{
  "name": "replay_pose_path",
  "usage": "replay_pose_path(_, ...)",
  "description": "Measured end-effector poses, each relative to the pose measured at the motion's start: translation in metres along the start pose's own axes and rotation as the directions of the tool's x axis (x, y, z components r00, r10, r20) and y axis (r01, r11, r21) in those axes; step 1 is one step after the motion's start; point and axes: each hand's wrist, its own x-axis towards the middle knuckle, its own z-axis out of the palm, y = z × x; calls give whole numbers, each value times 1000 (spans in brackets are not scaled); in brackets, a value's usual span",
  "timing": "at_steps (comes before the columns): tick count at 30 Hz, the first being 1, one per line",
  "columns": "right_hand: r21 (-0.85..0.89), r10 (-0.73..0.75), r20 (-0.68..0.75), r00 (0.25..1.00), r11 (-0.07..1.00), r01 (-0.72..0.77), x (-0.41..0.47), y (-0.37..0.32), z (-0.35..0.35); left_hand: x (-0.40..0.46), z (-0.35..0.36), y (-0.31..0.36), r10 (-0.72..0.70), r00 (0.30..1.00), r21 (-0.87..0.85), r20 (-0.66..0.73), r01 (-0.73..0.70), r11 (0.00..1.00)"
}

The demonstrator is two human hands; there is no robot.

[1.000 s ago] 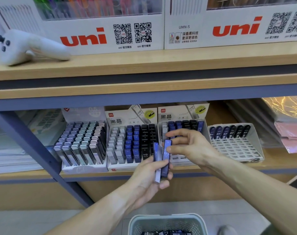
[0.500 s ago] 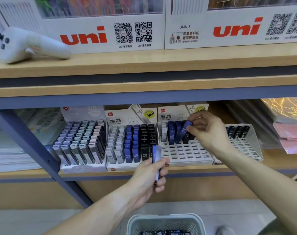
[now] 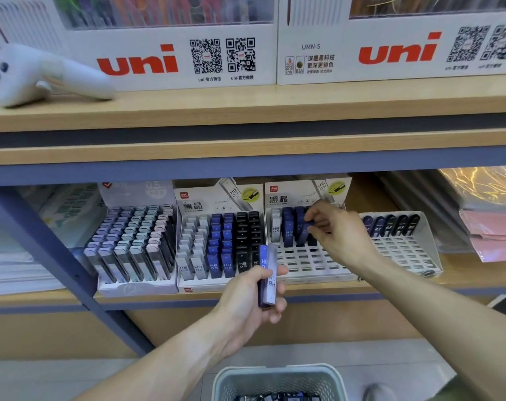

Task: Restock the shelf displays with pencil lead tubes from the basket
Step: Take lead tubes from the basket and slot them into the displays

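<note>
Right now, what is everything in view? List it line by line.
uni display boxes: two, white, top shelf.
handheld device: one, white, top shelf left.
full lead trays: two, lower shelf left and centre.
part-filled trays: two, white, lower shelf right.
sheet stacks: pink, far right.
basket: one, grey, bottom centre.
left hand: grips blue tubes.
right hand: pinches a blue tube into the third tray.

Shelves point(image 3: 246, 108) look like matt pale wood laminate with blue painted metal framing. Tubes point(image 3: 267, 274) are glossy translucent plastic. Display trays point(image 3: 309, 264) are white slotted plastic with printed card backs. The basket point(image 3: 277, 377) is grey perforated plastic.
</note>
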Motion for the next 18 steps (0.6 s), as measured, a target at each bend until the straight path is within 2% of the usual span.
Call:
replay_pose_path(4,-32,-34,34,999,999,36,2,1,3,-5,1,3,38,999,1,7,-38,999)
replay_pose_path(6,-110,-56,2,998,992,56,4,4,7,-7,3,5,38,999,-19,25,-37,999)
replay_pose_path(10,-268,6,61,998,963,10,4,5,12,-8,5,6,44,997,-70,65,-39,997)
replay_pose_path(12,-254,-23,1,1000,967,23,3,-2,10,-8,4,6,52,996,-67,70,-48,997)
replay_pose_path(14,-101,-1,-61,998,995,-5,0,-18,6,-7,3,5,58,996,-60,68,-54,997)
replay_pose_path(15,39,75,-24,997,996,-74,-3,-27,3,-7,2,5,61,996,-59,66,-57,997)
replay_pose_path(17,321,219,214,952,905,-280,-12,-43,-1,-6,2,4,64,996,-60,64,-60,996)
replay_pose_path(18,378,230,321,919,858,-347,-18,-47,-1,-6,2,4,63,996,-62,65,-59,996)
